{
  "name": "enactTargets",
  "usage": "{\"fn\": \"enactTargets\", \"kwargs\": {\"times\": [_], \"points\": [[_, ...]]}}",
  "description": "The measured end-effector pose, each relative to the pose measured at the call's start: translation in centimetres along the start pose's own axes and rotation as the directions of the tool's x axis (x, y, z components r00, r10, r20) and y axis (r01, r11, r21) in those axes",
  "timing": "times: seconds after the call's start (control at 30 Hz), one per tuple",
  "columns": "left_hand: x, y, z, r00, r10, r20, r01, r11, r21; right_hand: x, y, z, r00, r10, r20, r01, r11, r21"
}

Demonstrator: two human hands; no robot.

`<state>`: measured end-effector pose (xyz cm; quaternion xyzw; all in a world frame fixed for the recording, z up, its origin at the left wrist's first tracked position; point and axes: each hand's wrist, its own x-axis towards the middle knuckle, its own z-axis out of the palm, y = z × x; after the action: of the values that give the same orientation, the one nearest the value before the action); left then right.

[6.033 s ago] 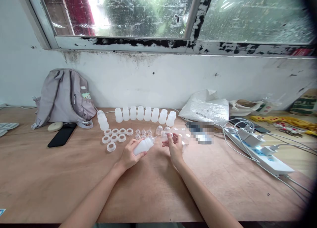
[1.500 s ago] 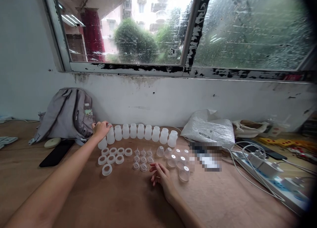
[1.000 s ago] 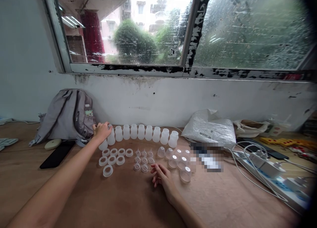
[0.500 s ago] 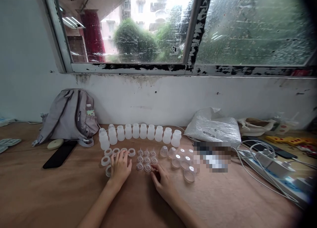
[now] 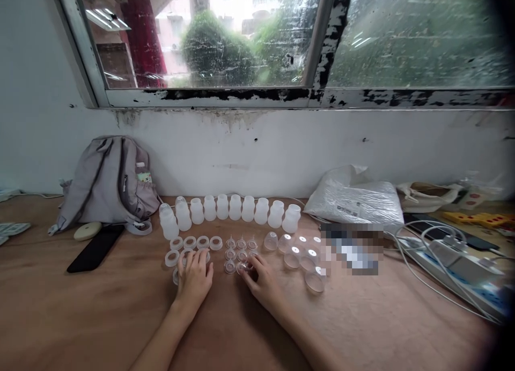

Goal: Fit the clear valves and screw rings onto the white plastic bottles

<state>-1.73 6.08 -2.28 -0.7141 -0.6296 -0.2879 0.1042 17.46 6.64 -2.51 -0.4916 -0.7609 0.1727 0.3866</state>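
Head view: the left hand (image 5: 195, 277) is partly covering white rings (image 5: 216, 243), fingers slightly spread, grip hidden. Clear nipples (image 5: 230, 254) are standing farther right, tips up, long axes vertical. The right hand (image 5: 263, 285), nearer, is bending its fingers at the closest nipple (image 5: 240, 267), ahead-left of its palm; pinching, I cannot tell.

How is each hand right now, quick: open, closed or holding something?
Left hand: over the white rings; whether it grips one cannot be told.
Right hand: at a clear teat piece; pinching or just touching, I cannot tell.
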Motion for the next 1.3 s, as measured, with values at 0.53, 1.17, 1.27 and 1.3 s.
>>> {"fn": "enactTargets", "kwargs": {"times": [0.53,1.17,1.27,1.3], "points": [[-0.1,0.8,-0.8,0.993,0.069,0.099,-0.055,0.988,-0.141,-1.8,-3.0,-2.1,0.928,-0.18,0.325,0.221,0.971,-0.095],[-1.1,3.7,-2.3,0.871,0.439,0.221,-0.288,0.82,-0.495,-0.4,-0.4,-1.2,0.979,0.163,0.119,-0.201,0.856,0.477],[-1.2,3.6,-2.0,0.867,0.437,0.239,-0.285,0.829,-0.482,-0.3,-0.5,-1.2,0.979,0.165,0.118,-0.202,0.863,0.463],[-1.2,3.5,-2.0,0.867,0.437,0.241,-0.284,0.83,-0.481,-0.3,-0.5,-1.3,0.978,0.168,0.12,-0.205,0.864,0.46]]}}
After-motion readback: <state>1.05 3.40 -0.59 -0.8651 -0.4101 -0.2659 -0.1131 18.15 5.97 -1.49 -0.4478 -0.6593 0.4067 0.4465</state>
